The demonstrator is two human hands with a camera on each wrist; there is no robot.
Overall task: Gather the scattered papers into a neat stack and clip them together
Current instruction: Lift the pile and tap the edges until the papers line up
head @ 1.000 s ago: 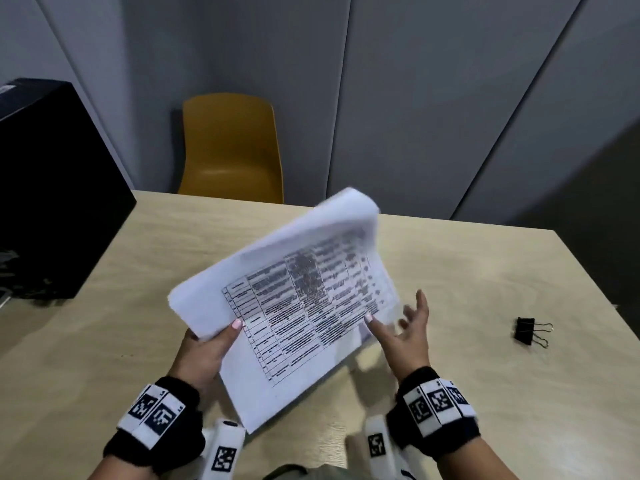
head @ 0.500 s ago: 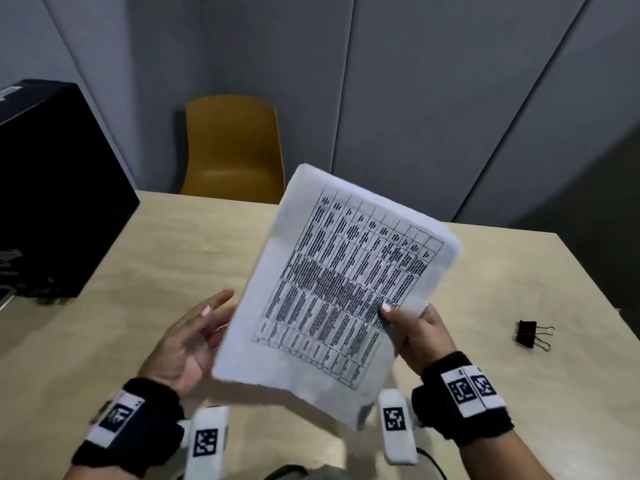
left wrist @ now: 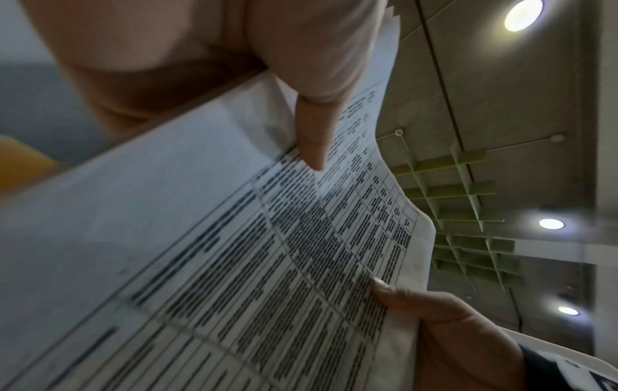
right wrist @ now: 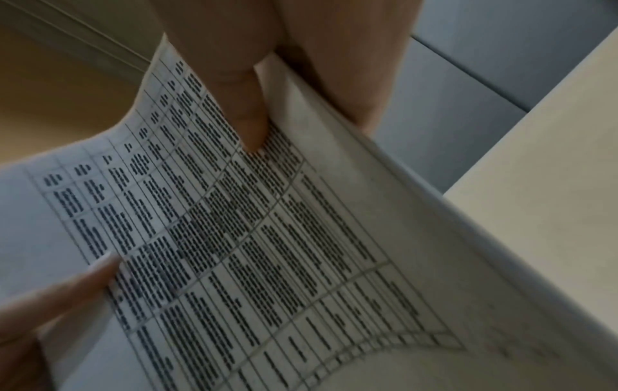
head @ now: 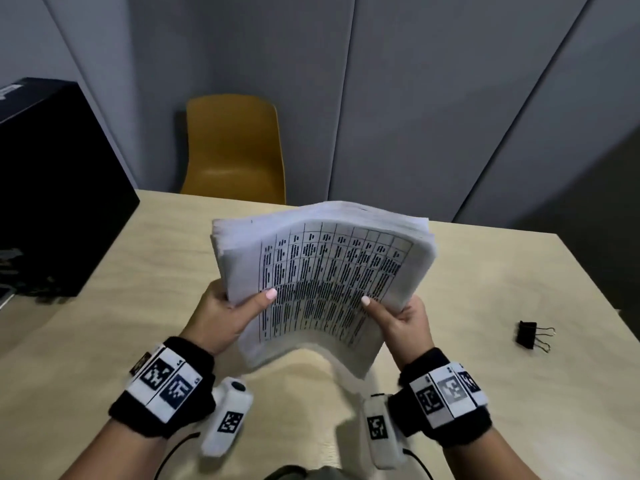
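A stack of white papers with a printed table on the top sheet is held above the table, bowed upward in the middle. My left hand grips its left edge, thumb on top. On the other side my right hand grips the right edge, thumb on the print. In the left wrist view the papers fill the picture with my left thumb pressed on them. The right wrist view shows the same papers under my right thumb. A black binder clip lies on the table to the right, apart from both hands.
The light wooden table spreads under the hands. A black box stands at the left edge. A yellow chair sits behind the far edge, before grey wall panels.
The papers went from a loose sheaf in one hand at a time to a squared stack. My left hand has taken hold again, so both hands now grip it.
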